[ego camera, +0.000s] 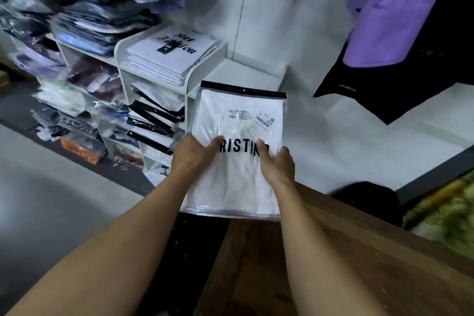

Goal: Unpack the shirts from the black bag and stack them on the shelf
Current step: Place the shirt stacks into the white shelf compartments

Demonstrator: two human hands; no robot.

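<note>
I've got my left hand [195,155] and right hand [277,165] both gripping one packaged white shirt [238,159], thumbs on top, held in the air in front of the white shelf unit [197,77]. Clear sleeve, black header strip. Shelf cubbies hold similar bagged shirts; a stack of white paper bags [170,55] sits on top.

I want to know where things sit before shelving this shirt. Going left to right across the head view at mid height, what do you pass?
Bagged clothes pile → white shelf unit → packaged white shirt held by left hand and right hand → hanging black garment.
</note>
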